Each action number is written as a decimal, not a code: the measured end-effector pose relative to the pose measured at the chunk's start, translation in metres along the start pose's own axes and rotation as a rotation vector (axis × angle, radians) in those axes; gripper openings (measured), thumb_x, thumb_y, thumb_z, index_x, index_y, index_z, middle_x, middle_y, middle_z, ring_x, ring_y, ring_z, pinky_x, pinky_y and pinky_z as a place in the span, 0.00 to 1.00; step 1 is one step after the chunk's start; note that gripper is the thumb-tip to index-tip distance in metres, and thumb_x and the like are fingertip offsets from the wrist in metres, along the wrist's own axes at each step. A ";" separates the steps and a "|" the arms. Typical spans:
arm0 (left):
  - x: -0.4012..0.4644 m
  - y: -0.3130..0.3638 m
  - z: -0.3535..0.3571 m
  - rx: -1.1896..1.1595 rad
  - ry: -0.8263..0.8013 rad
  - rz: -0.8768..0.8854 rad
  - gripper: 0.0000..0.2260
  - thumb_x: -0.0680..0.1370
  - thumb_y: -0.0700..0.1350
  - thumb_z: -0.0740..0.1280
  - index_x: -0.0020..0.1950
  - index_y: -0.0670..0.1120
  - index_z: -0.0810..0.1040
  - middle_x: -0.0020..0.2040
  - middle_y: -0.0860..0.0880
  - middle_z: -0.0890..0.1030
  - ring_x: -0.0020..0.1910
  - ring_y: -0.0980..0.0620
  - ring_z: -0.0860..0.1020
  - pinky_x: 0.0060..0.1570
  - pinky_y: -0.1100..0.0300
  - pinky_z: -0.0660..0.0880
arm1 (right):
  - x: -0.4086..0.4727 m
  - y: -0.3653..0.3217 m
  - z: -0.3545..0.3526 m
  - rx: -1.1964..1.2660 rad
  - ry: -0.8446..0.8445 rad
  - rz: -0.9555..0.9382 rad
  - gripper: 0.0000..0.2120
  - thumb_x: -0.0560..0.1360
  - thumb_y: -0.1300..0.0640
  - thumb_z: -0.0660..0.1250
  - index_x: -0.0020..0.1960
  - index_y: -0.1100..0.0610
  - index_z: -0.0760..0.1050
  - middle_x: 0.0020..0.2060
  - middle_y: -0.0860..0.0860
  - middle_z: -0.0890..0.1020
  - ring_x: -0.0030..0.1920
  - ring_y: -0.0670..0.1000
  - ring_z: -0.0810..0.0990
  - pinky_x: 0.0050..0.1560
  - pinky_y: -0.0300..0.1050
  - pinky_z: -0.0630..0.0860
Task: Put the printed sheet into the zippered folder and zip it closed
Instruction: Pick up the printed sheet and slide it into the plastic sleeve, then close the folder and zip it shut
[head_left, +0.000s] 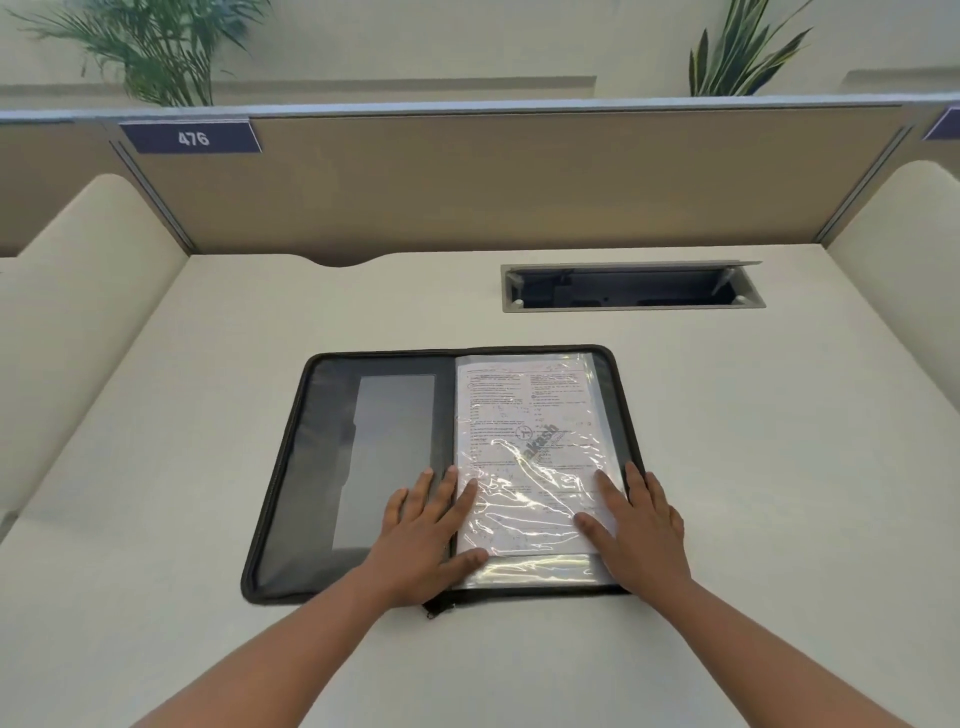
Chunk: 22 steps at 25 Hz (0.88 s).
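A black zippered folder (291, 493) lies open flat in the middle of the desk. Its right half holds the printed sheet (524, 415) under a shiny clear plastic sleeve. The left half shows a grey inner pocket. My left hand (426, 535) rests palm down across the folder's spine, fingers spread, thumb on the sleeve's lower left corner. My right hand (639, 530) lies flat on the sleeve's right edge, fingers apart. A zipper pull (434, 610) sits at the folder's near edge below my left wrist.
The folder sits on a white desk (779, 493) boxed in by a tan partition (519, 182) at the back and cream side panels. An open cable tray (631, 288) is set into the desk behind the folder. Plants stand beyond the partition.
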<state>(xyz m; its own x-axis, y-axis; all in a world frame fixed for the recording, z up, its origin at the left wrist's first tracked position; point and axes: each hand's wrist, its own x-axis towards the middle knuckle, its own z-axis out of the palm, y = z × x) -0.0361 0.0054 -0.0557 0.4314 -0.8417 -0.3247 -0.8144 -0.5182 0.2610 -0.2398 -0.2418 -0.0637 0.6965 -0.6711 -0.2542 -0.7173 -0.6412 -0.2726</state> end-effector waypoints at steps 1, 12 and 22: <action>-0.002 -0.005 0.000 -0.002 0.000 0.003 0.38 0.74 0.79 0.43 0.76 0.68 0.29 0.79 0.59 0.28 0.77 0.51 0.25 0.75 0.45 0.30 | -0.001 0.001 0.000 0.001 0.000 -0.005 0.35 0.76 0.27 0.49 0.80 0.38 0.53 0.83 0.50 0.51 0.82 0.55 0.44 0.76 0.60 0.54; -0.024 -0.076 -0.019 -0.221 0.178 -0.685 0.35 0.78 0.71 0.51 0.82 0.59 0.48 0.83 0.44 0.44 0.80 0.36 0.42 0.73 0.32 0.49 | 0.008 -0.016 -0.025 0.386 0.030 0.199 0.25 0.72 0.44 0.74 0.68 0.39 0.77 0.82 0.53 0.55 0.78 0.56 0.60 0.73 0.59 0.66; -0.038 -0.120 -0.050 -0.275 0.231 -0.838 0.31 0.80 0.61 0.61 0.75 0.43 0.60 0.70 0.37 0.70 0.67 0.32 0.68 0.60 0.38 0.72 | 0.012 -0.029 -0.037 0.529 0.048 0.265 0.22 0.68 0.56 0.77 0.62 0.48 0.82 0.67 0.54 0.72 0.61 0.58 0.76 0.57 0.54 0.77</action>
<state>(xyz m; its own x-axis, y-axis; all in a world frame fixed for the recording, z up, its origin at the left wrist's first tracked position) 0.0648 0.0918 -0.0291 0.9315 -0.1675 -0.3229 -0.0911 -0.9668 0.2389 -0.2114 -0.2451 -0.0248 0.4841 -0.8071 -0.3379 -0.7507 -0.1847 -0.6343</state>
